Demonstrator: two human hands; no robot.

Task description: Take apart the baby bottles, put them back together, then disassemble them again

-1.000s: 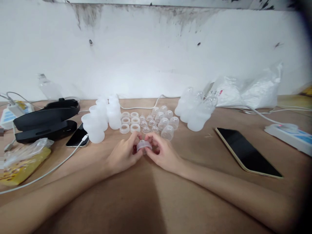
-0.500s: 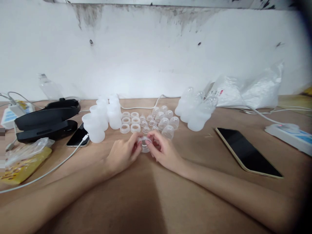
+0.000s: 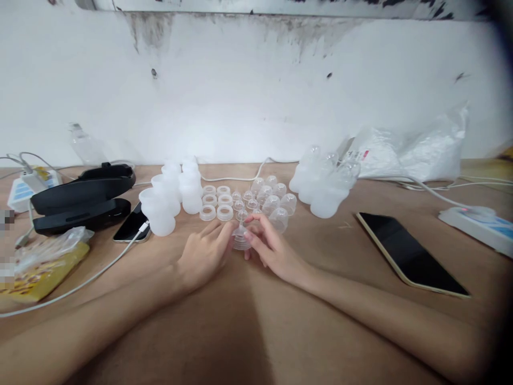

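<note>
Between my hands a clear threaded ring with a bottle nipple [image 3: 241, 240] sits low over the table, its tip pointing up. My left hand [image 3: 206, 251] closes on its left side, the fingertips partly hidden behind it. From the other side my right hand [image 3: 272, 248] grips it, thumb in front and index finger curved over near the tip. Just beyond are several loose clear nipples [image 3: 252, 204], with several translucent rings [image 3: 207, 213] to their left and several clear dome caps [image 3: 278, 219] to their right.
Frosted bottles [image 3: 160, 219] stand at left; capped bottles [image 3: 324, 203] stand at right. A large phone [image 3: 409, 251], a power strip [image 3: 476, 227] and a plastic bag [image 3: 425, 144] lie right. A black case [image 3: 80, 198], a small phone [image 3: 130, 224], a cable [image 3: 100, 270] and a yellow packet [image 3: 52, 267] lie left.
The nipple's tip now shows upright above the ring, where my fingers covered the top before. My right index finger has lifted and arched over. The view has shifted slightly.
</note>
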